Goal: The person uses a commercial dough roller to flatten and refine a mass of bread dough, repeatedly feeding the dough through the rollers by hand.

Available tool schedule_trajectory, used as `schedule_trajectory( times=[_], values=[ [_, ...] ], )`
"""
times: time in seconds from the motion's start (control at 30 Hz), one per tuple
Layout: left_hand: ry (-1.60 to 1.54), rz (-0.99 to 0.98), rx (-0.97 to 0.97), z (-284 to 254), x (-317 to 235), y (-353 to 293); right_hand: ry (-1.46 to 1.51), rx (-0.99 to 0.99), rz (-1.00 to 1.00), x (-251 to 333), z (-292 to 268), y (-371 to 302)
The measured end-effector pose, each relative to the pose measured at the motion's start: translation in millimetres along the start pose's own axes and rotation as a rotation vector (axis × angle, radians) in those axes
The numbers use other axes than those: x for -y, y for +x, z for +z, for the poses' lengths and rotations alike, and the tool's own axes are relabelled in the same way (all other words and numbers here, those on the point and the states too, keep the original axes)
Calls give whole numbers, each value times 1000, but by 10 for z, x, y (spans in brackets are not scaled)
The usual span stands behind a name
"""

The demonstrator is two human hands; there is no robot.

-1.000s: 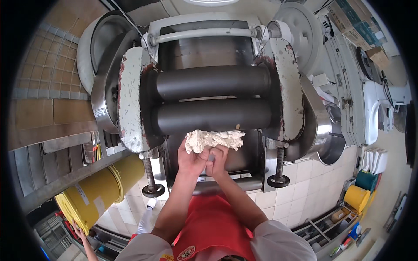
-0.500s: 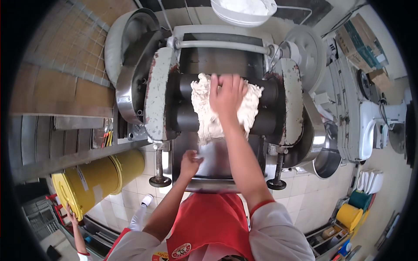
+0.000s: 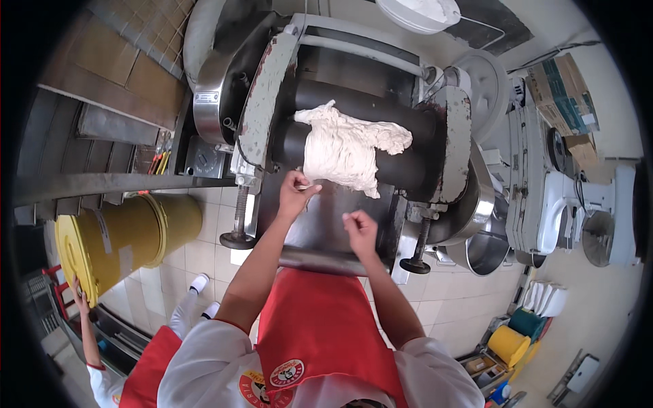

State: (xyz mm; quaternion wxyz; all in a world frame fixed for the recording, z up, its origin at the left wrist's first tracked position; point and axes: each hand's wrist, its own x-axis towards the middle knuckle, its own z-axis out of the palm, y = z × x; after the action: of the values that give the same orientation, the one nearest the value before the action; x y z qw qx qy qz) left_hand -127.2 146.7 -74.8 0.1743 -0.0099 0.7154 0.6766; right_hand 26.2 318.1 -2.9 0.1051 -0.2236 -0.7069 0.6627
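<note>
A lumpy sheet of pale dough lies over the two dark rollers of a dough sheeter, its lower edge hanging toward the metal tray. At the dough's lower left corner, my left hand pinches the edge between thumb and fingers. My right hand hovers above the tray, below the dough's lower right edge and apart from it. Its fingers are curled in, and nothing shows in them. A ragged flap of dough spreads to the right along the upper roller.
Speckled side housings flank the rollers, with a screw handwheel below. A white bowl of flour is beyond the machine. At left, a co-worker's hand touches a yellow barrel. Steel mixing bowls stand at right.
My right hand has left the top of the dough and come down toward me. My left hand has risen to the dough's edge. The dough has flattened over the near roller; the view has tilted.
</note>
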Motion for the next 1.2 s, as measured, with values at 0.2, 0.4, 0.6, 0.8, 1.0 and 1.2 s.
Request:
schedule_trajectory(
  times=[0.2,0.4,0.6,0.8,1.0,1.2],
  values=[
    [322,123,-199,142,249,114,-324,-233,-583,232,613,554],
    [-136,58,-56,125,-44,95,-563,-279,-776,941,622,1206],
    [241,74,-268,18,148,-182,198,-214,-416,1328,215,1568],
    [495,-194,-148,80,402,-99,94,-375,52,94,-146,146],
    [249,-172,3,163,-282,115,-140,-339,-72,167,-85,670],
    [-199,-145,48,-22,-483,-224,86,-291,-308,1014,-50,766]
  ],
)
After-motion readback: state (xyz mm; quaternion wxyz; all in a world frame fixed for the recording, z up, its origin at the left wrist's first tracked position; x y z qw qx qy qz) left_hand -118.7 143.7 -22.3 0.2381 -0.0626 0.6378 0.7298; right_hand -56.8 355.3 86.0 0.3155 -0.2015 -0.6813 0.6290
